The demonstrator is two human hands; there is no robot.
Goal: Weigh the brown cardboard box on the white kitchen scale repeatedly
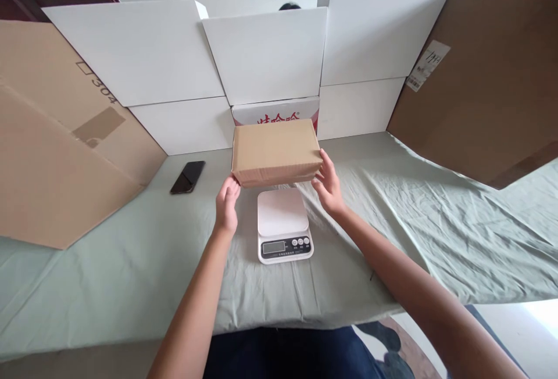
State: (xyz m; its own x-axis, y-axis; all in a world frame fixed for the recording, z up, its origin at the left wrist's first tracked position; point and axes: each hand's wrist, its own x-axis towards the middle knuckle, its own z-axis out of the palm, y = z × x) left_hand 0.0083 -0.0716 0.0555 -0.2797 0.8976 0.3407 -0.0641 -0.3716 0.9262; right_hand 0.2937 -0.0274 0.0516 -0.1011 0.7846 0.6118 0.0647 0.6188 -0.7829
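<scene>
Two hands hold a brown cardboard box between them, just behind a small white scale. The left hand touches the box's near left corner with its fingers close together. The right hand presses the box's right side, fingers a little spread. The scale sits on the worktop, which has a pale green cloth over it. A black phone lies to the left. White cardboard walls stand behind the box.
</scene>
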